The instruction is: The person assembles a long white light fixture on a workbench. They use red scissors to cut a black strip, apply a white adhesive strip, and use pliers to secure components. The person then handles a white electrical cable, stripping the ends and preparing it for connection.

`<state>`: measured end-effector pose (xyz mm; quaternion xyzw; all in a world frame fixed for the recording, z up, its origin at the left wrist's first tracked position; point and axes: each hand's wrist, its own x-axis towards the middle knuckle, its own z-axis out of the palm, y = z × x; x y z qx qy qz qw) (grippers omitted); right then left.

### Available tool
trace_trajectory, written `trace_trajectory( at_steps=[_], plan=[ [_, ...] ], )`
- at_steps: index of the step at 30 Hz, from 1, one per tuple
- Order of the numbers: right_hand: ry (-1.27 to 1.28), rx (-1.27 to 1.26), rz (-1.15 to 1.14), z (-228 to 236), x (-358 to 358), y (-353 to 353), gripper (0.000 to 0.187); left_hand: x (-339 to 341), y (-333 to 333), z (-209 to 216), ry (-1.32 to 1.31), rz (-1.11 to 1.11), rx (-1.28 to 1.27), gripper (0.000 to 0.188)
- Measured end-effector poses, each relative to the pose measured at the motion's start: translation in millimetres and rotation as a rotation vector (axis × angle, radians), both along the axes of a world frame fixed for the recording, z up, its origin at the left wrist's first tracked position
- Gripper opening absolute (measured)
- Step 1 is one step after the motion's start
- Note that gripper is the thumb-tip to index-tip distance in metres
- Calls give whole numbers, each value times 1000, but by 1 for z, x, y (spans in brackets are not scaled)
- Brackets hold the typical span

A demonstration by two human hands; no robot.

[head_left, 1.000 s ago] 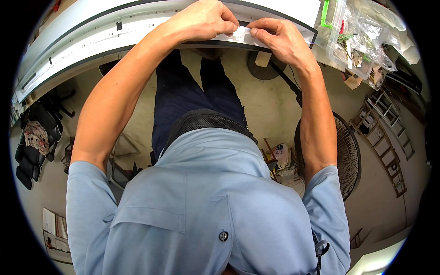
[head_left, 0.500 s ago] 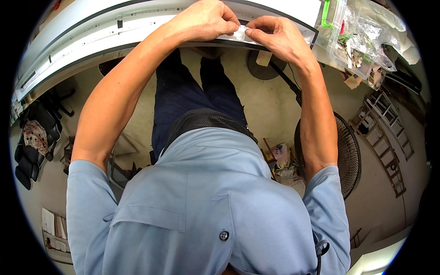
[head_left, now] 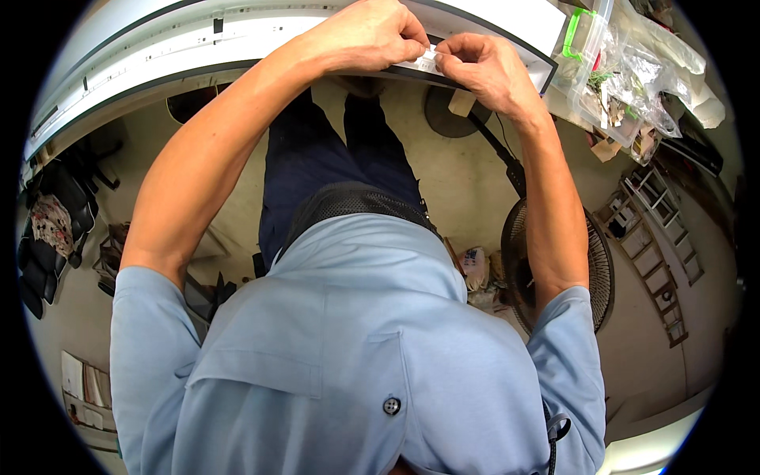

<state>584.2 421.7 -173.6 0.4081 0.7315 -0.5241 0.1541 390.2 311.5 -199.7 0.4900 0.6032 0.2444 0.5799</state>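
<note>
Where the small white piece [head_left: 427, 61] lies: between both hands, by the near edge of the long, white, black-rimmed frame [head_left: 170, 59], toward its right corner.
Left hand [head_left: 372, 36]: fingertips drawn together, apparently pinching it.
Right hand [head_left: 491, 73]: thumb and forefinger nearly closed on it.
Step, seemingly: fingertip handling; next calls for steadiness.
Frame's room: runs leftward; right corner stands near the translucent plastic tub [head_left: 576, 79].

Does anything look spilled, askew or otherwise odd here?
One untidy spot: to the right of the person's right hand and the long black-edged white panel, crumpled transparent plastic bags seem to overflow a clear plastic box. No clear damage shows.
</note>
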Motion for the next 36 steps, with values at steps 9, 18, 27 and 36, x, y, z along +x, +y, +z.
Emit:
trace_trajectory(
  at_steps=[9, 18, 27, 36],
  plan=[
    [-54, 58, -45, 1, -5, -13, 33, -5, -2, 4, -49, 4, -3, 35],
    [21, -33, -76, -2, 4, -10, 31, -2, -5, 1, -43, 44, 13, 35],
    [33, -136, -50, -10, 10, -2, 30, 0, -5, 1, -13, 28, -13, 36],
    [16, -68, -52, -9, 9, -5, 30, 3, -7, -2, 1, 49, 19, 36]
  ],
)
